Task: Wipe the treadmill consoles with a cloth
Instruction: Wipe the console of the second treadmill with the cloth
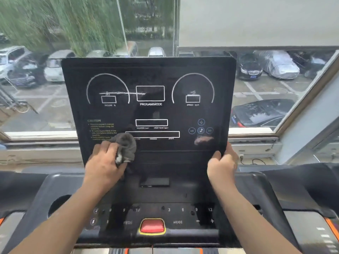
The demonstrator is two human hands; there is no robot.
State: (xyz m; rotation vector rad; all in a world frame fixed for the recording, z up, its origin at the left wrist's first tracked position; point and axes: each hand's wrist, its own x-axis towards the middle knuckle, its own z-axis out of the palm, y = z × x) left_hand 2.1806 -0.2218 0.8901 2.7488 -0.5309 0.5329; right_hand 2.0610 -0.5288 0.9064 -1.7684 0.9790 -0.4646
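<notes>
Left hand (104, 162) bunches grey cloth (125, 147) against lower-left of console screen (150, 110); right hand (221, 165) grips screen's right edge. Risks: hard push tilts panel; loose cloth drops toward red stop button (151, 226); smudge (203, 140) near right thumb missed.

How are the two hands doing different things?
The left hand holds a grey cloth; the right hand holds no cloth. The left hand presses the cloth on the lower left face of the console screen; the right hand grips its lower right edge. Both are bare and touch the same screen.
</notes>
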